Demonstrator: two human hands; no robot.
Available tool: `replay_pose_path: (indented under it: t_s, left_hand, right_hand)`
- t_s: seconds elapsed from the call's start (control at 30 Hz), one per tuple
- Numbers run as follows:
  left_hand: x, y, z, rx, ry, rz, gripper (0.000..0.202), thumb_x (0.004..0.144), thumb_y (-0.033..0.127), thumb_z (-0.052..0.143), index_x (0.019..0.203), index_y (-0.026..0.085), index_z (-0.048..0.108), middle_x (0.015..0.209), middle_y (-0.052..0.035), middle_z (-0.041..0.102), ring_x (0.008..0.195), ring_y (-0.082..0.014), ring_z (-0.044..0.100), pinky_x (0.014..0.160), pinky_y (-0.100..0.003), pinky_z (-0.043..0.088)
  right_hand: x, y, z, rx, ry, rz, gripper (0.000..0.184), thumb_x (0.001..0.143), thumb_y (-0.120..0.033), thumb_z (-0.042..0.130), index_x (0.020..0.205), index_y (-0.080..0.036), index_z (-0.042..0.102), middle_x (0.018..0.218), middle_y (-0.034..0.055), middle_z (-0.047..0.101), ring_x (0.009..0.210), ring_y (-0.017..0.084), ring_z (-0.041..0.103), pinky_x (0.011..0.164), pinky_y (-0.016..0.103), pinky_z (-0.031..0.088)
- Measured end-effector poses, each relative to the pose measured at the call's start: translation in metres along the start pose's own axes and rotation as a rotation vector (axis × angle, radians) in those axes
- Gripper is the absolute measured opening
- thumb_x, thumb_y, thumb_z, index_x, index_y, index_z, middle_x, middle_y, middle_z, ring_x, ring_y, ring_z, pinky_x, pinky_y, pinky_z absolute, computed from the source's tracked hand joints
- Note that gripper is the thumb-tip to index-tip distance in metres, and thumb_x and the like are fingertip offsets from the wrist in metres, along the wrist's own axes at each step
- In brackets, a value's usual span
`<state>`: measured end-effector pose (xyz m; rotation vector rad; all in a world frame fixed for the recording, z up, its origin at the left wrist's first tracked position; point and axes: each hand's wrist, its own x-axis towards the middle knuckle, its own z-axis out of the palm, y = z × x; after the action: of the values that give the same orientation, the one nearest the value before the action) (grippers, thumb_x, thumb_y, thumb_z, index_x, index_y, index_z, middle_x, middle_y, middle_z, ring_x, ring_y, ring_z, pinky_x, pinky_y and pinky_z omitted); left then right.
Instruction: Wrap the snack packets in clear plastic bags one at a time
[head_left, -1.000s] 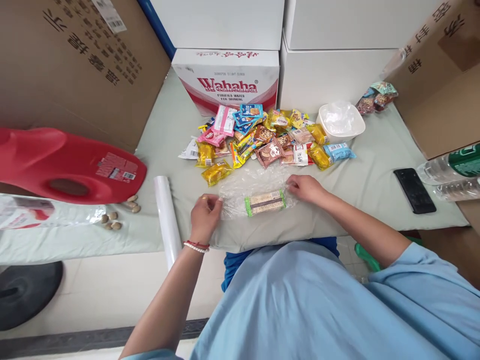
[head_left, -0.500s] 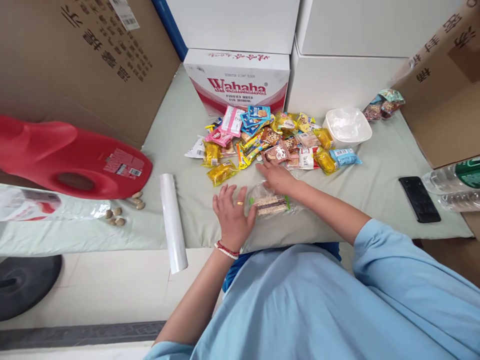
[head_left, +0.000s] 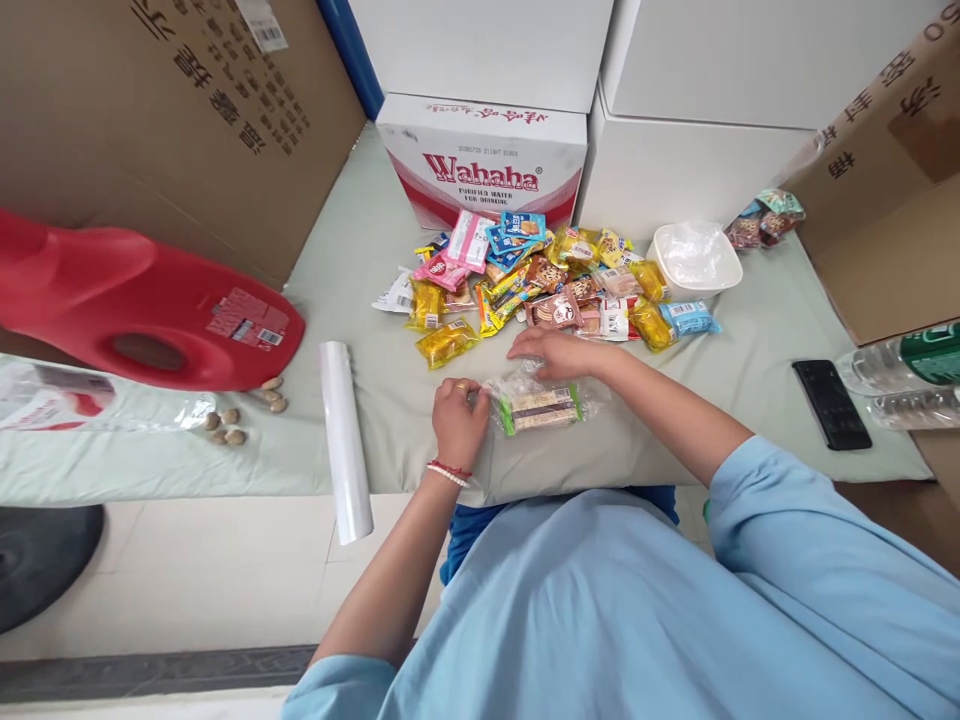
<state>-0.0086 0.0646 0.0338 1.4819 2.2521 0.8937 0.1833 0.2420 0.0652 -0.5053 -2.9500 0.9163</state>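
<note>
A green-edged packaged snack bar (head_left: 546, 412) lies on the table near its front edge, with a clear plastic bag (head_left: 511, 383) spread under and around it. My left hand (head_left: 459, 420) pinches the left edge of the bag, its fingers curled and the thumb beside them. Just behind the bar, my right hand (head_left: 556, 354) lies palm down on the bag's far part, its fingers stretched to the left. A heap of wrapped snacks (head_left: 517, 275) sits close beyond both hands.
Left of my hands lies a white plastic roll (head_left: 346, 445), overhanging the table edge. A red jug (head_left: 187, 320) and several nuts (head_left: 227, 425) are farther left. Behind stands a Wahaha carton (head_left: 484, 165). To the right are a white bowl (head_left: 733, 272), a phone (head_left: 831, 403) and bottles (head_left: 915, 400).
My left hand was spread open above the table; its fingers have now closed on the bag's left edge. The right hand has drawn slightly back from the heap.
</note>
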Motion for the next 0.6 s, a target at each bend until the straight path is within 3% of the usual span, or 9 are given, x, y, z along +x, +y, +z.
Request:
replay_pose_path:
  t_s: [0.13, 0.2, 0.4, 0.5, 0.6]
  left_hand:
    - [0.012, 0.005, 0.001, 0.110, -0.050, -0.044, 0.023, 0.093, 0.038, 0.056, 0.074, 0.024, 0.055, 0.084, -0.0059, 0.062, 0.087, -0.0254, 0.062, 0.080, -0.037, 0.047]
    - [0.014, 0.007, 0.000, 0.134, -0.051, -0.060, 0.020, 0.092, 0.036, 0.058, 0.076, 0.024, 0.055, 0.088, -0.0066, 0.064, 0.089, -0.0257, 0.062, 0.079, -0.036, 0.046]
    - [0.016, 0.007, -0.002, 0.133, -0.068, -0.076, 0.016, 0.092, 0.038, 0.060, 0.088, 0.023, 0.061, 0.098, -0.0070, 0.069, 0.096, -0.0258, 0.066, 0.080, -0.035, 0.046]
    - [0.019, 0.009, -0.004, 0.123, -0.120, -0.113, 0.025, 0.091, 0.040, 0.062, 0.110, 0.023, 0.063, 0.101, -0.0054, 0.073, 0.098, -0.0258, 0.068, 0.076, -0.034, 0.044]
    - [0.024, 0.010, -0.007, 0.180, -0.230, -0.163, 0.025, 0.093, 0.039, 0.060, 0.113, 0.025, 0.066, 0.092, -0.0035, 0.075, 0.094, -0.0267, 0.070, 0.070, -0.033, 0.040]
  right_hand:
    - [0.018, -0.005, 0.006, -0.067, 0.048, 0.043, 0.022, 0.086, -0.020, 0.071, 0.106, -0.019, 0.081, 0.120, 0.0118, 0.071, 0.114, 0.030, 0.056, 0.106, 0.043, 0.040]
    - [0.025, -0.008, 0.004, -0.069, 0.052, 0.115, 0.016, 0.090, -0.019, 0.066, 0.098, -0.017, 0.080, 0.113, 0.0112, 0.073, 0.111, 0.028, 0.058, 0.101, 0.039, 0.041]
    - [0.032, -0.020, -0.014, 0.033, -0.007, 0.406, 0.025, 0.100, -0.022, 0.056, 0.115, -0.012, 0.072, 0.106, 0.0096, 0.076, 0.092, 0.020, 0.065, 0.080, 0.026, 0.043]
    - [0.032, -0.024, -0.021, 0.141, -0.060, 0.381, 0.043, 0.100, -0.039, 0.063, 0.135, -0.014, 0.064, 0.118, 0.0100, 0.075, 0.099, 0.019, 0.067, 0.084, 0.025, 0.045]
    - [0.035, -0.026, -0.023, 0.142, -0.144, 0.355, 0.070, 0.084, -0.043, 0.083, 0.145, -0.019, 0.059, 0.119, 0.0081, 0.074, 0.101, 0.020, 0.068, 0.086, 0.025, 0.047]
